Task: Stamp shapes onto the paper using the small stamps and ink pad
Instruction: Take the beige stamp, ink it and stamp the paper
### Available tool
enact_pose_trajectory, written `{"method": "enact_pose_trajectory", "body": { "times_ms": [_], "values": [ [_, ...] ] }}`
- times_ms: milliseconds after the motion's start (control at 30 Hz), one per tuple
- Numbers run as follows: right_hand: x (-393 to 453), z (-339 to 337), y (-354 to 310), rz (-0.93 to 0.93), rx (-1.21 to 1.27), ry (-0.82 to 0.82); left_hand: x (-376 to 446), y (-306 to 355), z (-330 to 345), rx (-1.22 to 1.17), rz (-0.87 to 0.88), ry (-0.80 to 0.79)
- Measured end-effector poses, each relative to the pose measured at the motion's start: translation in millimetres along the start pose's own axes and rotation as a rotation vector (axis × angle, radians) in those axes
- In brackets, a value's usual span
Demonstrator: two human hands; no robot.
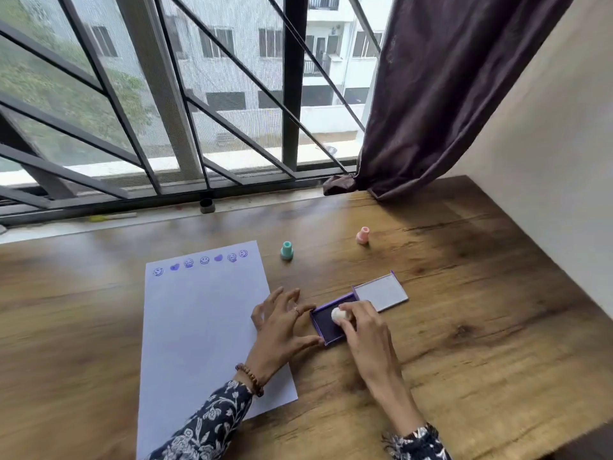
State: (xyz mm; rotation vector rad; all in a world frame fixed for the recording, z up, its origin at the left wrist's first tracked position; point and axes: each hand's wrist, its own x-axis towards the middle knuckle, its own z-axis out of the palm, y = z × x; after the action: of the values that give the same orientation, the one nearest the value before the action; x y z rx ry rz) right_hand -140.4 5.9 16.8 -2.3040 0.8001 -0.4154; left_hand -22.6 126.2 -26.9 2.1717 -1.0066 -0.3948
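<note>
While the right hand is pinching a small white stamp between thumb and fingertips and holding it down on the dark surface of the ink pad, just right of the frame's centre, the left hand is resting with fingers spread, its fingertips touching the pad's left edge. The open lid is lying flat beside the pad toward the upper right.

Probable faults: a tilted stamp is likely to be picking up ink unevenly, giving a patchy print; heavy pressing may be overloading the face and causing a blot; inked fingertips could be smudging the paper, which is lying at lower centre-left with the left wrist crossing its right edge. One row of purple prints is running along its top edge; the area below is blank.

A teal stamp and a pink stamp are standing upright on the table, well apart from the pad. Nothing is blocking the path from pad to paper except the left hand itself.
</note>
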Motion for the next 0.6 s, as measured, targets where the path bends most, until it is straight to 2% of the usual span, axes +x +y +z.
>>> {"method": "enact_pose_trajectory", "body": {
  "times_ms": [133, 267, 400, 600],
  "values": [
    [-15, 7, 1, -0.144, -0.153, 0.045, 0, 0, 1, -0.034, 0.001, -0.015],
    [-6, 8, 2, -0.192, -0.25, 0.02, -1, -4, 4, -0.012, 0.027, 0.008],
    [18, 6, -5, -0.134, -0.374, -0.165, 0, -5, 7, -0.029, 0.03, 0.023],
    [64, -7, -37, 0.066, -0.534, -0.481, 1, -1, 1, 0.099, 0.016, -0.069]
  ]
}}
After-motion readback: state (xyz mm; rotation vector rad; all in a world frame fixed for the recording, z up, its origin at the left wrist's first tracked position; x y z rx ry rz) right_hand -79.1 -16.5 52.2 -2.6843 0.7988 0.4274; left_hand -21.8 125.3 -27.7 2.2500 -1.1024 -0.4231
